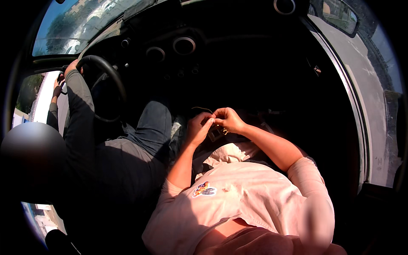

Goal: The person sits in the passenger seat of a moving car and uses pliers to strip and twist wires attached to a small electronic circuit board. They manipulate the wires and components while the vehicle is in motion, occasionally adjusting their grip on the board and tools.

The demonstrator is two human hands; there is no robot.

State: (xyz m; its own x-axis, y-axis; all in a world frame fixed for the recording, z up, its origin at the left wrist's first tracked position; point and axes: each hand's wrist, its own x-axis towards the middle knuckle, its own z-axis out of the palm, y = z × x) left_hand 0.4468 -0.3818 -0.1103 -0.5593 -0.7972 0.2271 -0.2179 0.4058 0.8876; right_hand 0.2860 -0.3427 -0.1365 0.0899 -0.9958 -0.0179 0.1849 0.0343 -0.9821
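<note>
In front of my lap, my left hand [199,127] and my right hand [229,120] meet, both closed, with fingertips pinched together. A thin, light-coloured strand [202,108] curves out from between the fingers toward the left; it looks like a wire or cord, but its kind is not certain. Both hands seem to hold it where they touch. Just beneath them sits a small squarish brown-and-gold object [216,134], partly hidden by my hands and in shadow.
To my left a person in dark clothes [131,157] sits with a hand on the steering wheel [104,66]. Round air vents [184,45] line the dark dashboard. The car door [340,80] with its window and side mirror [340,17] is on my right.
</note>
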